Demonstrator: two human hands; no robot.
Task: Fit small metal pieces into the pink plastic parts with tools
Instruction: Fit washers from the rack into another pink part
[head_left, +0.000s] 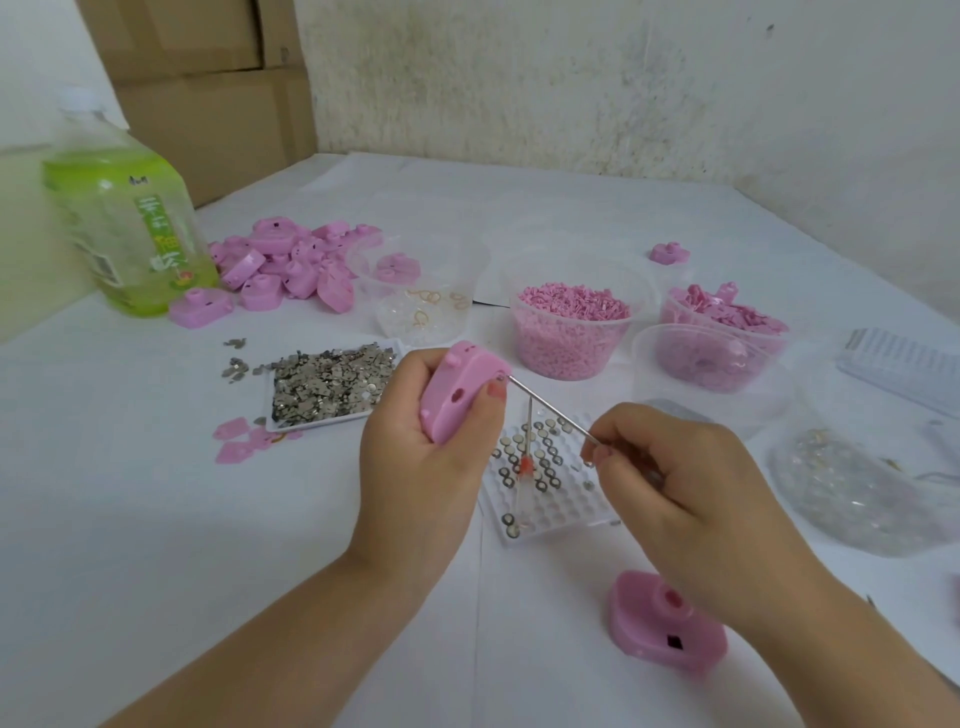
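Observation:
My left hand (421, 467) grips a pink plastic part (457, 392) and holds it tilted above the table. My right hand (670, 467) pinches a thin metal rod tool (550, 410), whose tip touches the upper right corner of that part. Below the tool lies a white grid tray (561, 514) with small metal rings in some cells and an orange-handled pin tool (525, 467) across it. A white tray of small grey metal pieces (327, 384) sits to the left. Another pink part (665, 623) lies near my right wrist.
A pile of pink parts (291, 270) and a green bottle (124, 228) stand at the back left. Clear tubs hold pink pellets (566, 327), pink pieces (722, 322) and gold rings (426, 306). A clear bag (857, 488) lies at the right. Cardboard boxes (208, 78) stand behind.

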